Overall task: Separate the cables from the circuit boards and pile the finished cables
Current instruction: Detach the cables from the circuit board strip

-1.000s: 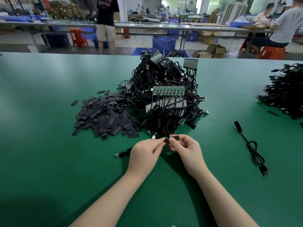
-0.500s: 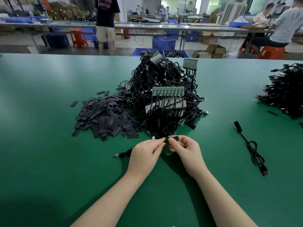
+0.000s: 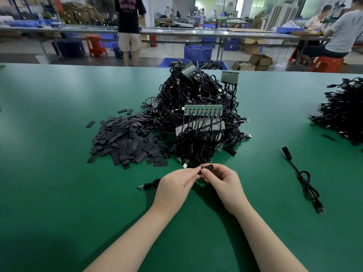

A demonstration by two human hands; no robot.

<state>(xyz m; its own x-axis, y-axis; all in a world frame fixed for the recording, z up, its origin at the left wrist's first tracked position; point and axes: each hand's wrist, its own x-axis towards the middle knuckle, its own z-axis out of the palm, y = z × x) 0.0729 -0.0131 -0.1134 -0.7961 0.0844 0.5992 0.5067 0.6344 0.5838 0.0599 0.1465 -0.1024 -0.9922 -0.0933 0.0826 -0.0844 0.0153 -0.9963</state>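
Note:
A big tangle of black cables (image 3: pixel 198 122) lies mid-table, with green circuit boards (image 3: pixel 203 110) still joined to rows of them. Just in front of it my left hand (image 3: pixel 176 185) and my right hand (image 3: pixel 224 183) meet, both pinching a short black sleeve (image 3: pixel 207 167) on one cable's end. That cable trails left under my left hand, its USB plug (image 3: pixel 141 187) lying on the mat. One separated cable (image 3: pixel 306 181) lies alone to the right. A pile of black cables (image 3: pixel 343 112) sits at the far right edge.
A heap of flat dark sleeves (image 3: pixel 125 140) lies left of the tangle on the green table (image 3: pixel 59 193). Beyond the far edge are blue crates (image 3: pixel 198 52), cardboard boxes, red stools, a standing person (image 3: pixel 128 26) and seated people at another bench.
The hands have stayed together in the same spot; the fingers shifted slightly on the black sleeve. Nothing else moved.

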